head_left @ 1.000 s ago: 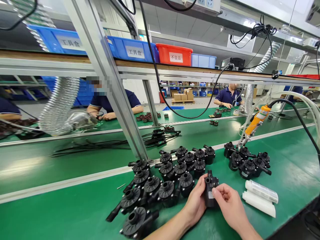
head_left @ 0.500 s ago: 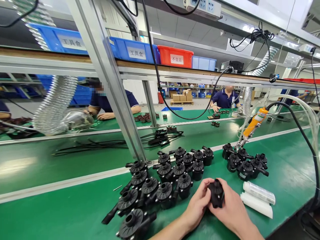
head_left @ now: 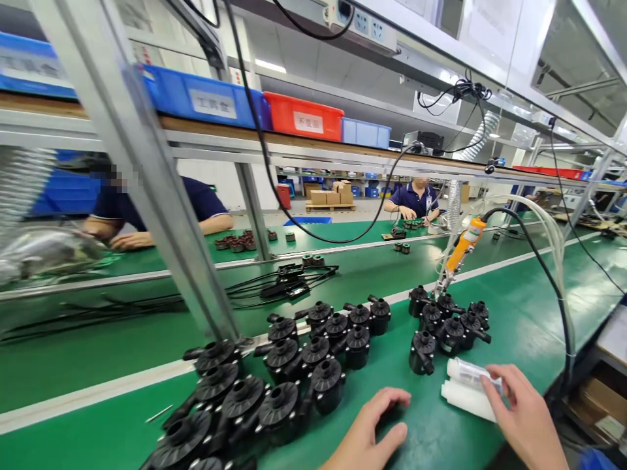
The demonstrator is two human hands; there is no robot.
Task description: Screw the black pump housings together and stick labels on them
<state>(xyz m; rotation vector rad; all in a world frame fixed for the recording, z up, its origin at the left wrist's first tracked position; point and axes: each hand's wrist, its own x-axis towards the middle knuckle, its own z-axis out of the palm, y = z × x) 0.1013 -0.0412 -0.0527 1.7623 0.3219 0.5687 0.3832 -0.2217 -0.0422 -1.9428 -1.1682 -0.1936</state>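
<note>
My left hand (head_left: 375, 427) hovers low over the green bench, empty, with fingers and thumb apart. To its left, black water pumps (head_left: 279, 411) stand in close rows, most with the round inlet upward and a side spout. My right hand (head_left: 524, 414) has its thumb and fingers around the right end of a translucent white tube (head_left: 467, 373), which lies on the bench. Against that tube rests a plain white tube (head_left: 467, 401). A single black pump (head_left: 422, 352) stands in front of the smaller pump group (head_left: 453, 329).
An orange electric screwdriver (head_left: 463, 248) hangs by the smaller group, with its black cable looping right. A metal post (head_left: 147, 183) rises at left. Black cables (head_left: 289, 281) lie behind the pumps. Two co-workers sit across; labelled bins (head_left: 306, 117) line the shelf.
The pump that both hands held now stands by the smaller group, released. My right hand has moved right to the translucent tube; my left hand has opened. The view has swung right.
</note>
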